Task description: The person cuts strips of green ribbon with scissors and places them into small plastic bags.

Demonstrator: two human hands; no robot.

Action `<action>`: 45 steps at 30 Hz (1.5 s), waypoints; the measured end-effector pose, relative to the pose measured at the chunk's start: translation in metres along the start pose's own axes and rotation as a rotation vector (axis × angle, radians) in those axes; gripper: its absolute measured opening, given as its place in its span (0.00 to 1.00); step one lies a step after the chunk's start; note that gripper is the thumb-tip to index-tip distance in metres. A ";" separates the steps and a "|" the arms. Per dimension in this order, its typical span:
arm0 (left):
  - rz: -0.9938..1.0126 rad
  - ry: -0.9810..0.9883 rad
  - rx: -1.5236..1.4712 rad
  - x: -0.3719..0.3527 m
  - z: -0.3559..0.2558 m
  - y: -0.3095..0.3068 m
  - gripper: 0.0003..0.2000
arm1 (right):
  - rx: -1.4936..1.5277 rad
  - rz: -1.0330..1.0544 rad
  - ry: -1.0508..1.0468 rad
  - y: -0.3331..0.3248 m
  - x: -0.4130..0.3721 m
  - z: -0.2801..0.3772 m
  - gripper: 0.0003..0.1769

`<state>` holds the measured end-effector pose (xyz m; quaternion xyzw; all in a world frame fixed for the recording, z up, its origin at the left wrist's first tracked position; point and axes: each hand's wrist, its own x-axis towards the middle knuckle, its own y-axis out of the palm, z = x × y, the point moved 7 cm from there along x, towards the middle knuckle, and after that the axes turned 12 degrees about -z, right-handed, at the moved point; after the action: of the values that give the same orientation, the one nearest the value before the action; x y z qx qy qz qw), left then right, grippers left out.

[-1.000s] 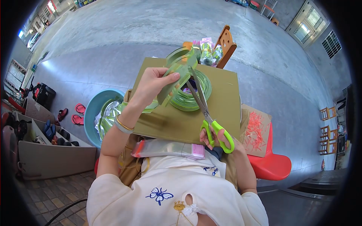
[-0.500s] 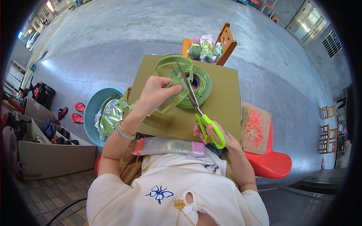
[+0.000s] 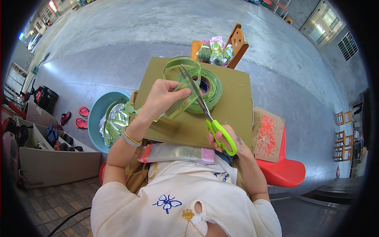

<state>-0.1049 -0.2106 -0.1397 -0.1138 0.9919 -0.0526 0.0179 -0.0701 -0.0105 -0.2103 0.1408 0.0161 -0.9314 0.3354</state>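
Observation:
My left hand [image 3: 167, 96] pinches a green ribbon [image 3: 175, 106] above the olive table [image 3: 235, 98]. The ribbon loops up beside a large roll of green ribbon [image 3: 213, 91] lying on the table. In my right hand [image 3: 225, 140] are scissors with lime-green handles [image 3: 221, 137]. Their blades point up and left across the roll, nearly together, with the tips just above the fingers of my left hand. A stack of clear plastic sleeves [image 3: 175, 153] lies at the table's near edge, against my body.
A blue basin [image 3: 94, 122] with silvery-green strips stands at the left. Behind the table, a wooden chair [image 3: 238, 45] holds wrapped bundles [image 3: 216, 53]. On the right, a red chair [image 3: 282, 170] carries cardboard with red pieces [image 3: 268, 136].
The scissor blades have closed from a wider opening, and the fingers of my right hand have drawn in on the handles. My left hand has hardly moved.

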 end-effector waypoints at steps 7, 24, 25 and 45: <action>0.007 -0.016 -0.019 -0.003 -0.009 -0.003 0.10 | 0.062 -0.123 0.019 -0.012 -0.001 0.001 0.16; 0.252 0.430 -0.178 -0.060 -0.194 -0.114 0.11 | -0.938 -0.748 -0.532 -0.086 -0.014 0.062 0.20; 0.226 0.470 -0.147 -0.054 -0.204 -0.085 0.11 | -0.766 -0.648 -0.627 -0.063 -0.013 0.098 0.21; 0.490 0.686 0.136 -0.002 -0.157 0.057 0.11 | 0.677 -0.479 -0.523 -0.078 0.019 0.167 0.09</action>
<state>-0.1229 -0.1394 0.0102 0.1508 0.9324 -0.1471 -0.2935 -0.1750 0.0173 -0.0601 -0.0042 -0.3402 -0.9395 0.0401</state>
